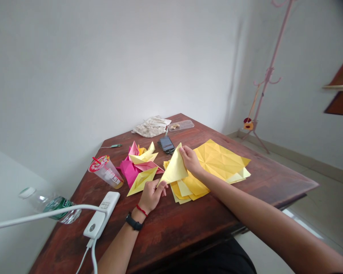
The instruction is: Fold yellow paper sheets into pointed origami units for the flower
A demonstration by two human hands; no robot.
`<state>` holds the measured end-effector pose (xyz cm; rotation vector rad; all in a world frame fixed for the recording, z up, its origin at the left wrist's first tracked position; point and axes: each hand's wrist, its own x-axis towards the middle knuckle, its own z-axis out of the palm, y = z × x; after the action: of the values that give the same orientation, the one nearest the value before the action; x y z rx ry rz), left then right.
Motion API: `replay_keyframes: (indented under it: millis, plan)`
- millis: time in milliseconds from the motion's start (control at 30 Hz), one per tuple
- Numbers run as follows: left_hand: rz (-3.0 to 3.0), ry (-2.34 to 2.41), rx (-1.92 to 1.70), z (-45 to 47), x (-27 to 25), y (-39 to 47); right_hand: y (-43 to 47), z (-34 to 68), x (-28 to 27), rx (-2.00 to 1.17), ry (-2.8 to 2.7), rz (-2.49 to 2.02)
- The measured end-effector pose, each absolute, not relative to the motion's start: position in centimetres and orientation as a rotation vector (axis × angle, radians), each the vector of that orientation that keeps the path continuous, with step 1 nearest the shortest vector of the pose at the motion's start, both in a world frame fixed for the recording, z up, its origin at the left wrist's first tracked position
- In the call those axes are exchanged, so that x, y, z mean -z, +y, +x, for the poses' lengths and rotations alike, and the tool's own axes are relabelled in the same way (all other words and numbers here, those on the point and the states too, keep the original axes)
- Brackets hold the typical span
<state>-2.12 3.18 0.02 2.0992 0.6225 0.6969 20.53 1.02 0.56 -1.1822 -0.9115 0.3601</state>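
Observation:
A pale yellow sheet of paper (174, 168), folded into a triangle, is held up between my two hands. My left hand (152, 193) pinches its lower left corner, while my right hand (190, 160) grips the upper right side near the top point. Beneath and to the right lies a stack of creased yellow paper sheets (217, 159), partly hidden by my right forearm. Just left of the held paper sits a pile of folded paper boats (142, 180) in yellow, pink and magenta.
At the left of the wooden table (279, 186) stand a plastic drink cup (110, 173), a water bottle (55, 207) and a white power strip (102, 215) with cables. Farther back are a phone (166, 144), a whitish cloth (152, 126) and a clear tray (184, 125). A pink coat stand (270, 72) rises beyond.

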Motion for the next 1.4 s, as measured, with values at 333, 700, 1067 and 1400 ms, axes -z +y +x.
replay_keyframes:
  millis: [333,700,1067,1400]
  plan:
    - [2.095,0.709,-0.774,-1.7,0.8,3.2,1.1,21.0,-0.5,-0.333,-0.963,-1.264]
    - [1.938,0.828,-0.978,-1.8,1.4,3.9,1.5,20.0,0.7,-0.771,-1.122,-1.003]
    - [1.617,0.527,-0.735,-1.2,0.6,2.8,0.4,19.4,-0.1,-1.143,-1.182,-0.838]
    - [1.629,0.495,-0.683,-1.3,0.9,2.9,0.3,17.9,1.0,-1.294,-1.185,-0.695]
